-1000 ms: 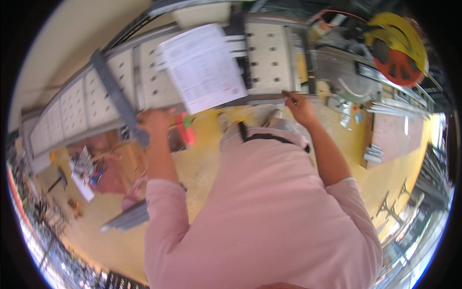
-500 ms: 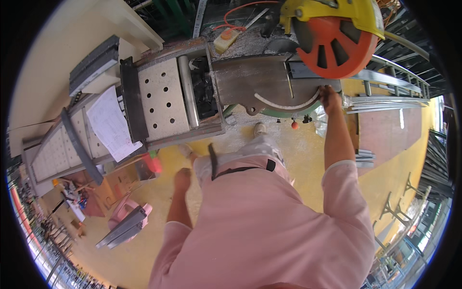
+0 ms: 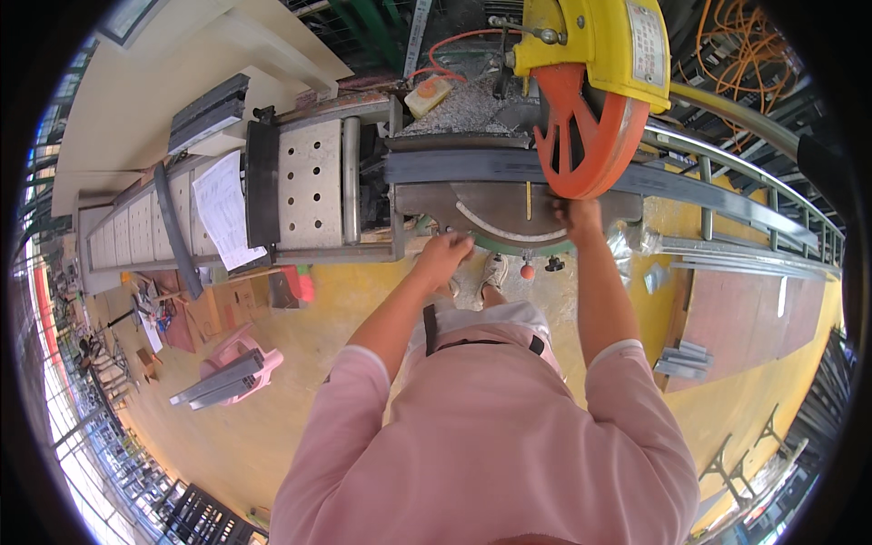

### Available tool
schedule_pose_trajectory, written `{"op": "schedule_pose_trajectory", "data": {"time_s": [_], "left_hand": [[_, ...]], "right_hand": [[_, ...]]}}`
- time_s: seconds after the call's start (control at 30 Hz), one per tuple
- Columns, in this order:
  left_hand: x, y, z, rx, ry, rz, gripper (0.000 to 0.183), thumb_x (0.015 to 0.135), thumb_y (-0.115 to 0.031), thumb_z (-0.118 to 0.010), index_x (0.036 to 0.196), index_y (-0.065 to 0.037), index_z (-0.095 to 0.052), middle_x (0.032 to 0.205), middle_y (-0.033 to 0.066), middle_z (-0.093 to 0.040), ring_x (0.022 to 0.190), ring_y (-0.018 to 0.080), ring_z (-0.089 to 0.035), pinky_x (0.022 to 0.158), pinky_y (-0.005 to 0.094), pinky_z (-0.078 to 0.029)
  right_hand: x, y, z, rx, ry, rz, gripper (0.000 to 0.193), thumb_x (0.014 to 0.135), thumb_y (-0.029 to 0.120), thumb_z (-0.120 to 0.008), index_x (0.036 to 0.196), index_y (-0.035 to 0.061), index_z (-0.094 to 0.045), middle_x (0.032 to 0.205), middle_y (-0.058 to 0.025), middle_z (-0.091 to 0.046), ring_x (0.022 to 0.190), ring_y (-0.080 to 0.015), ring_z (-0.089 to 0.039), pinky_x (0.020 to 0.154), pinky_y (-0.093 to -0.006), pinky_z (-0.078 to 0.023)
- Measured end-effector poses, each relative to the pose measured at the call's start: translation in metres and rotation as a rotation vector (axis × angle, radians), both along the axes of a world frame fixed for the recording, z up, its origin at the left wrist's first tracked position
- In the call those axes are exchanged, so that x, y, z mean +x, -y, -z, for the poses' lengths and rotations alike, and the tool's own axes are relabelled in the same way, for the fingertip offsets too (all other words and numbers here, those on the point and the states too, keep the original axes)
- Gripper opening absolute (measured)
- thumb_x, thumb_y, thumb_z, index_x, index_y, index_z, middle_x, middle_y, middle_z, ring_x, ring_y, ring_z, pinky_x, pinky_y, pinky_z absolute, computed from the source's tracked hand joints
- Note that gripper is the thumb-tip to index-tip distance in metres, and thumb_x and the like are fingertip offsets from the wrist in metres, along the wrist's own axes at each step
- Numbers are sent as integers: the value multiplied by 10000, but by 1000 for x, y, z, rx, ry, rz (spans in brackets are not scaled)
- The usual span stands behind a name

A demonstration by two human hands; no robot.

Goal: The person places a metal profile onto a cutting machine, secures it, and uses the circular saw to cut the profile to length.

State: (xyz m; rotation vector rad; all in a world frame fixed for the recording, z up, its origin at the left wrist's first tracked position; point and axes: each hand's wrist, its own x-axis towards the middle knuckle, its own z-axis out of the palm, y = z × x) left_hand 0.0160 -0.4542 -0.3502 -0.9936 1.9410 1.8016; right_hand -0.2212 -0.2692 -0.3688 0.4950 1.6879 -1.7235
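A long dark grey metal profile (image 3: 454, 167) lies across the bed of a cut-off saw (image 3: 522, 207), running beneath its orange blade guard (image 3: 590, 145) and out to the right. My right hand (image 3: 581, 220) is just in front of the guard, over the saw table's near part; its fingers are curled and their tips are partly hidden. Whether it touches the profile I cannot tell. My left hand (image 3: 445, 254) is at the table's front edge, left of centre, with fingers bent together. Anything inside either hand is hidden. Above the guard sits the yellow saw head (image 3: 595, 45).
A perforated feed table with a roller (image 3: 351, 182) extends left, a paper sheet (image 3: 218, 209) lying on it. Profile pieces (image 3: 207, 113) rest behind. A rail support (image 3: 772, 191) runs right. Behind on the left, a pink stool (image 3: 263, 363) carries profiles. A red knob (image 3: 527, 272) sticks out in front.
The profile has come left across the saw bed and now reaches its left end. My left hand has risen from my side to the table front. My right hand has moved left.
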Motion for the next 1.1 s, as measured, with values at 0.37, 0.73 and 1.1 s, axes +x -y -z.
{"op": "schedule_pose_trajectory", "data": {"time_s": [0.37, 0.73, 1.1], "left_hand": [[-77, 54, 36, 381, -40, -776, 214, 974, -284, -553, 989, -77, -603, 893, 66, -698, 706, 155, -663, 561, 283, -515], [-62, 92, 44, 260, -39, -927, 185, 984, -203, -522, 958, -22, -554, 741, 108, -673, 514, 188, -614, 406, 296, -453], [-39, 114, 50, 217, -64, -991, 256, 977, -233, -537, 921, 14, -576, 717, 108, -659, 538, 190, -596, 446, 330, -446]], "right_hand": [[-73, -78, 42, -140, 91, 265, 143, 972, 150, -504, 974, 13, -543, 854, -143, -650, 708, -226, -635, 547, -315, -524], [-32, -21, 17, -203, 90, 237, 198, 945, 235, -597, 1030, 57, -607, 868, -56, -646, 731, -172, -629, 581, -272, -521], [-41, -19, 65, -238, 66, 65, 224, 1006, 153, -446, 1181, 33, -519, 1007, -114, -619, 852, -213, -628, 731, -327, -556]]}}
